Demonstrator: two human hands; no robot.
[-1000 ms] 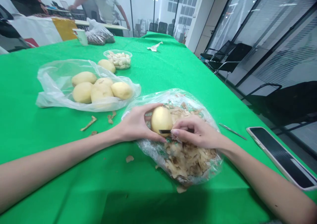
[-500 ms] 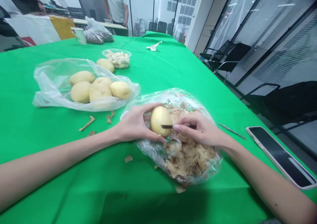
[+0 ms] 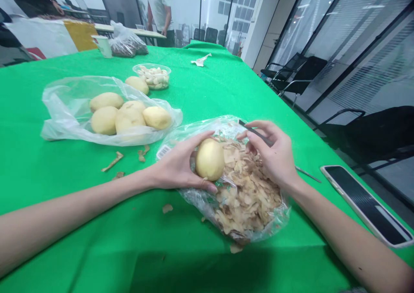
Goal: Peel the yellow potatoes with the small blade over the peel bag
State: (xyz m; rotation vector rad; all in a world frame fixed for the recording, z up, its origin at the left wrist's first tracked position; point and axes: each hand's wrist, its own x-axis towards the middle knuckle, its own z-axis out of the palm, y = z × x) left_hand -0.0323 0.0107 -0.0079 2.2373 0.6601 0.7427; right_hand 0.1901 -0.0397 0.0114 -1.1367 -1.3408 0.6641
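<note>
A peeled, pale yellow potato (image 3: 210,159) rests in my left hand (image 3: 181,161), with thumb and fingers curved around it. My right hand (image 3: 274,150) grips a thin dark knife (image 3: 257,134), tilted with its tip up and to the left, apart from the potato. Beneath both hands lies a clear plastic bag (image 3: 271,228) heaped with brown potato peelings (image 3: 247,198). Farther left, a whitish plastic bag (image 3: 64,107) holds several peeled potatoes (image 3: 105,120). Another potato (image 3: 137,85) sits just behind that bag.
A clear bowl of garlic cloves (image 3: 153,77) stands behind the potatoes, with a paper cup (image 3: 104,47) and a filled plastic bag (image 3: 127,42) farther back. At right lie a phone (image 3: 365,202) and a thin metal tool (image 3: 308,174). Stray peelings (image 3: 113,161) dot the green cloth. Two people stand beyond.
My right hand has lifted the knife off the potato, moving right and away from me. My left hand keeps the potato in place. One person in the background has shifted right.
</note>
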